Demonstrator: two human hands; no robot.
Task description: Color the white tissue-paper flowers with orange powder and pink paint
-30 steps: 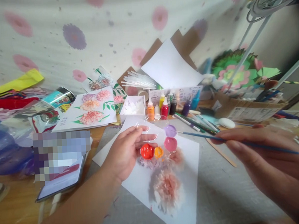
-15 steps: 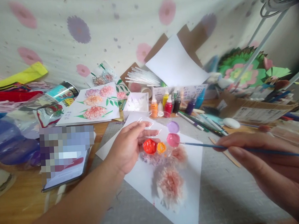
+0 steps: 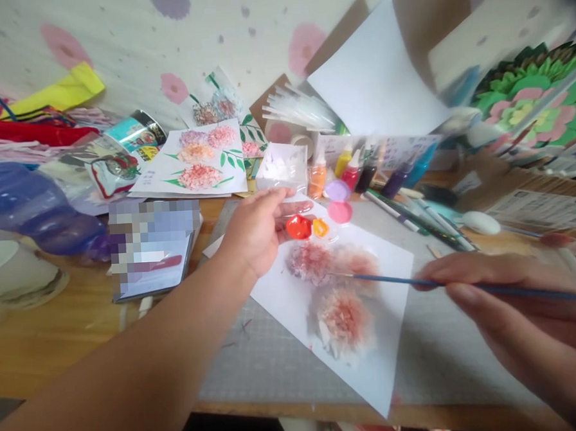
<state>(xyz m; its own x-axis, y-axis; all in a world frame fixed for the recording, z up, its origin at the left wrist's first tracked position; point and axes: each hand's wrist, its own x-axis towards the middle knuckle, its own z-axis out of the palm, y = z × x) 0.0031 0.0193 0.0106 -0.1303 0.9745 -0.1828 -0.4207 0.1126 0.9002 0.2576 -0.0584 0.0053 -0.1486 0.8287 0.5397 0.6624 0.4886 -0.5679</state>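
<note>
My left hand (image 3: 255,233) is closed on the edge of a clear plastic paint palette (image 3: 320,227), whose round wells hold red, orange, pink and lilac paint. A thin blue paintbrush (image 3: 392,279) lies nearly level in my right hand (image 3: 510,313), pinched between thumb and fingers. Its tip is over the white paper (image 3: 283,302), by the crumpled paper flowers; I cannot tell if it touches them. The nearest flower is cream with a reddish centre (image 3: 344,318). Behind it are a purplish-red flower (image 3: 312,260) and a blurred pale reddish one (image 3: 361,263).
A grey cutting mat (image 3: 242,356) lies beneath the paper. Left stands a phone (image 3: 156,274) with a blurred screen. Behind are a flower picture (image 3: 198,159), a white box (image 3: 281,167), paint bottles (image 3: 317,177) and a blank sheet (image 3: 372,76). Pens (image 3: 414,218) and a cardboard box (image 3: 538,196) sit right.
The brush tip has left the pink paint well and is now over the paper near the flowers. The palette stays in my left hand. The whole view has shifted and tilted downward.
</note>
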